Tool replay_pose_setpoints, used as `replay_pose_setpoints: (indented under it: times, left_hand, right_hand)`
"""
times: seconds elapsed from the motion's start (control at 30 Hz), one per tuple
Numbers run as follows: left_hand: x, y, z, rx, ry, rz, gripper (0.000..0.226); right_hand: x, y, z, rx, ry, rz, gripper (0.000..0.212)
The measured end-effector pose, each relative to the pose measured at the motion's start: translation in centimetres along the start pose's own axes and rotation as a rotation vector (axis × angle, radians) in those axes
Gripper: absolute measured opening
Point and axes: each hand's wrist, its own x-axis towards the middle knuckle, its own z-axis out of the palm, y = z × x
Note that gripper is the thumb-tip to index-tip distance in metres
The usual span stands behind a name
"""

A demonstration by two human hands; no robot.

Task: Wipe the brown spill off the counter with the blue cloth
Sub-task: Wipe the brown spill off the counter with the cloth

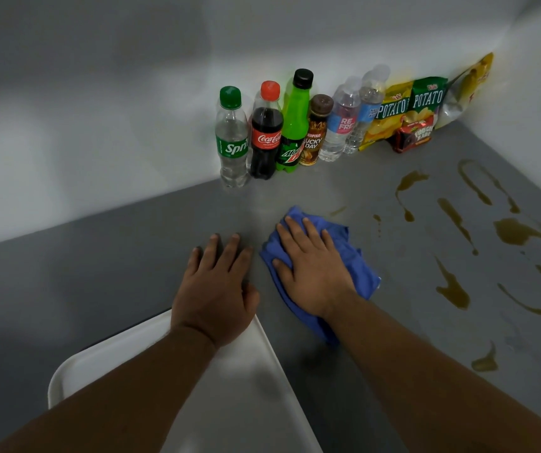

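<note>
Here a grey bench [99, 273] meets white walls [99, 93] in a corner. The left hand [216, 289] lies flat on it, fingers straight, holding nothing. Just beside it, the right hand [311, 269] presses flat on the one blue cloth [357, 266]. The brown spill [517, 232] streaks the bench right of that hand. Beyond the hands, six bottles [264, 142] and four snack packs [425, 99] line the wall. One white tray [249, 387] sits under the left wrist.
</note>
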Motion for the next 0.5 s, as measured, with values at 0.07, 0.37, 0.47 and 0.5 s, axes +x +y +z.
replay_pose_setpoints:
  times: [0.07, 0.37, 0.47, 0.5]
  left_hand:
    - [0.0, 0.0, 0.0, -0.008, 0.006, 0.003, 0.064]
    - [0.0, 0.1, 0.0, -0.032, 0.035, 0.003, 0.064]
    - [0.1, 0.1, 0.1, -0.033, 0.047, 0.007, 0.065]
    - [0.1, 0.1, 0.1, -0.032, 0.051, 0.008, 0.065]
  right_hand:
    - [-1.7, 0.9, 0.0, 0.033, -0.008, -0.106, 0.069]
    - [2.6, 1.8, -1.0, 0.01, 0.012, 0.119, 0.063]
    - [2.0, 0.0, -0.6, 0.009, -0.004, 0.045, 0.065]
    - [0.9, -0.1, -0.5, 0.01, -0.01, -0.012, 0.066]
